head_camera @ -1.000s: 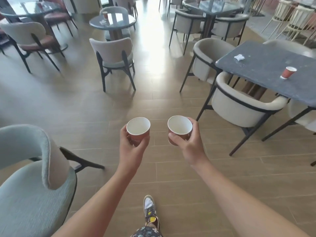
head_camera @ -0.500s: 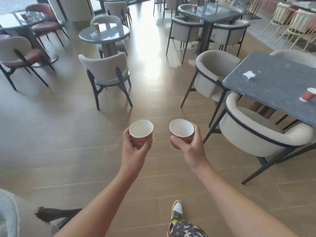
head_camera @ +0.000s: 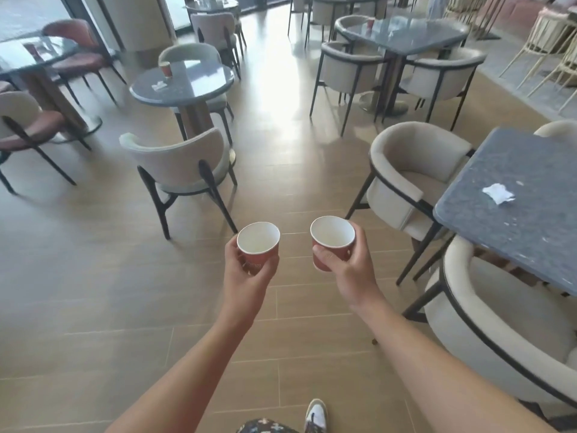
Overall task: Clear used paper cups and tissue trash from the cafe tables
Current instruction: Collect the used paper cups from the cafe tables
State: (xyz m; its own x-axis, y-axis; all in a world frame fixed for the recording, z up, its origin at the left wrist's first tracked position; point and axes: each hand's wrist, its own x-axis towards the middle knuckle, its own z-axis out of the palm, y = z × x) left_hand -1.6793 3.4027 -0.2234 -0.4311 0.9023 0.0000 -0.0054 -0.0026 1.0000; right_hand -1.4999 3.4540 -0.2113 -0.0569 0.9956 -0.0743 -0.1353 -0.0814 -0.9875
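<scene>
My left hand (head_camera: 246, 276) grips an empty red paper cup (head_camera: 258, 245) upright in front of me. My right hand (head_camera: 349, 270) holds a second empty red paper cup (head_camera: 332, 239) beside it, a short gap between the two. A crumpled white tissue (head_camera: 498, 193) lies on the grey square table (head_camera: 515, 232) at the right. Farther off, a red cup (head_camera: 165, 69) and a white tissue (head_camera: 160, 85) sit on the round grey table (head_camera: 193, 89). Another small red cup (head_camera: 370, 24) stands on the far square table (head_camera: 415, 35).
Beige armchairs (head_camera: 412, 179) flank the right table, one close at my right (head_camera: 487, 332). A beige chair (head_camera: 178, 164) stands before the round table. Red-seated chairs (head_camera: 31, 126) and a glass table (head_camera: 28, 54) are at the left. Wooden floor (head_camera: 125, 292) stretches ahead.
I have walked forward, so the round table and chairs are nearer and the right table slid to the frame's edge, its cup out of view. Both hands keep holding their cups.
</scene>
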